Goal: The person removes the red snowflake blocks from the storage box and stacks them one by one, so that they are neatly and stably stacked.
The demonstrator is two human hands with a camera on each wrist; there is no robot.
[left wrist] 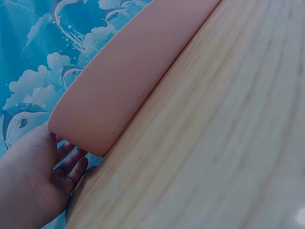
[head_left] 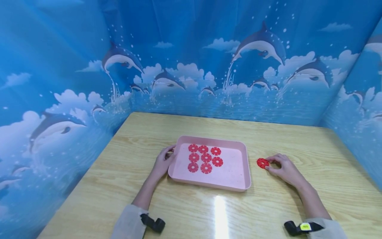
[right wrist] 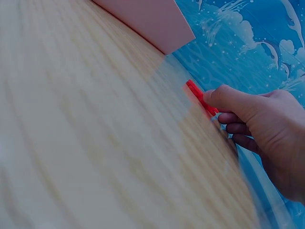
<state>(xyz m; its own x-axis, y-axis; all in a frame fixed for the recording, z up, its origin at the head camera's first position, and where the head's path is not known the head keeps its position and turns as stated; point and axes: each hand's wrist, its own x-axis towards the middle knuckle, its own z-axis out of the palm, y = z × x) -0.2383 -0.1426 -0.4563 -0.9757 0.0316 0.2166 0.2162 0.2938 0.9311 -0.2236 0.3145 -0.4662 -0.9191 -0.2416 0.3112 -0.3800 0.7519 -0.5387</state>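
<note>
A shallow pink tray holds several flat red notched discs, laid out in rough columns over its left and middle part. At the tray's left wall, my left hand grips the edge. In the left wrist view this hand meets the tray's corner with fingers bent beside it. To the right of the tray, my right hand pinches another red disc between thumb and fingers. The right wrist view shows that disc edge-on, tilted close over the table, with the other fingers curled below.
The light wooden table runs up to a blue dolphin-print curtain at the back and both sides. A band with a small black camera sits on the left sleeve, and another camera on the right one.
</note>
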